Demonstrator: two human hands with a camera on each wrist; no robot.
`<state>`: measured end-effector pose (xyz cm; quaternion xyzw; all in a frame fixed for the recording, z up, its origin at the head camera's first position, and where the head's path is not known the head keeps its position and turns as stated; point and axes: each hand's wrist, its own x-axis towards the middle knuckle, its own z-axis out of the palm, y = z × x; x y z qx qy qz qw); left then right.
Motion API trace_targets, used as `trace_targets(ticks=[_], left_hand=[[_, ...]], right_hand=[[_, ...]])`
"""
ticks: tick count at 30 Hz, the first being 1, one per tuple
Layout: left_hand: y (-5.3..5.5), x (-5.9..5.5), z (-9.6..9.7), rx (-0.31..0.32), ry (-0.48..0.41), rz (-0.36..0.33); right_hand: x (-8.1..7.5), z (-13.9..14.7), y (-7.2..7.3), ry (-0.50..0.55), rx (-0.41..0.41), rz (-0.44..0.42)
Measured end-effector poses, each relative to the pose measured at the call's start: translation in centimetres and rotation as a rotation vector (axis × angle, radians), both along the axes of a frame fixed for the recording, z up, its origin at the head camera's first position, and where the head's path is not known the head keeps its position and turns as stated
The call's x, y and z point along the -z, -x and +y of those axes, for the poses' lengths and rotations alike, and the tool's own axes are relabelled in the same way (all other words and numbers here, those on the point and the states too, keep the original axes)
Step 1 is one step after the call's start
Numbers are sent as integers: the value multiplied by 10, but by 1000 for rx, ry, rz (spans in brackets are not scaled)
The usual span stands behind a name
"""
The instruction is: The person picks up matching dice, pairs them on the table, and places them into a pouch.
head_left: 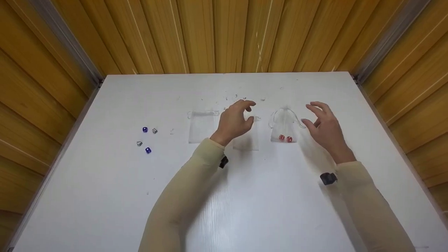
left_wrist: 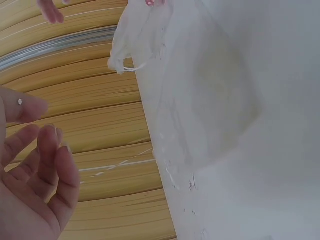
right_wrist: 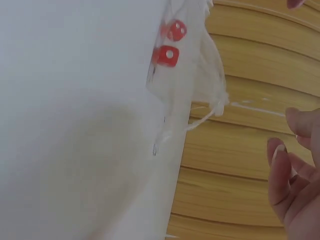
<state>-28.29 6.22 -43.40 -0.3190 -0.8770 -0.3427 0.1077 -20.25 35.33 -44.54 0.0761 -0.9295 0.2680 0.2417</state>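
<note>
Markings legible at inspection were white pips on the two red dice [head_left: 289, 139]; in the right wrist view one die presented a single pip, the other more than one. Both dice lay in the near end of the right bag [head_left: 285, 124], a sheer pouch toward the far right of the counter [head_left: 245, 210].

The right hand [head_left: 324, 126] was raised right of that bag, thumb and fingers apart, gripping nothing; its thumb was near the cord [right_wrist: 202, 121], and contact could not be determined. The left hand [head_left: 234, 120] hung over the middle bag [head_left: 246, 142], thumb apart from bent fingers, likewise gripping nothing and hiding part of that bag.

Wood panels [head_left: 231, 35] rose beyond the counter's far edge and along its left and right edges. The bags lay closer to the far edge than the near; both forearms crossed the near side.

The left bag [head_left: 202, 129] lay flat. Farther left were two blue dice [head_left: 148, 150] and two white dice [head_left: 139, 143], well apart from the hands.
</note>
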Motion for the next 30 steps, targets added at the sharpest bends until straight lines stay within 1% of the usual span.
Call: trace_targets(ticks=[4,7,11,15,18,21,24,27,28,30], left_hand=[[0,-1,-5,-4,-14,14],[0,0,-9,-7,-17,23],[1,2,-15,-24,-23,12],[3,5,-19,-36,-24,-8],[3,8,-22,-38,-28,-13],[3,11,-24,-39,-29,-19],[2,15,-25,-39,-20,-27],[3,18,-28,-47,-2,-43],[4,19,-29,-53,2,-50],[5,20,-32,-66,8,-68]], right_hand=[[3,-25,9,35,-118,-16],[6,-44,16,42,-188,-45],[12,-67,25,8,-244,-100],[21,-85,32,-54,-280,-172],[28,-94,36,-108,-311,-257],[33,-100,38,-159,-330,-366],[35,-103,40,-200,-313,-505],[36,-105,42,-258,-292,-621],[36,-105,42,-272,-296,-648],[36,-105,43,-298,-319,-676]])
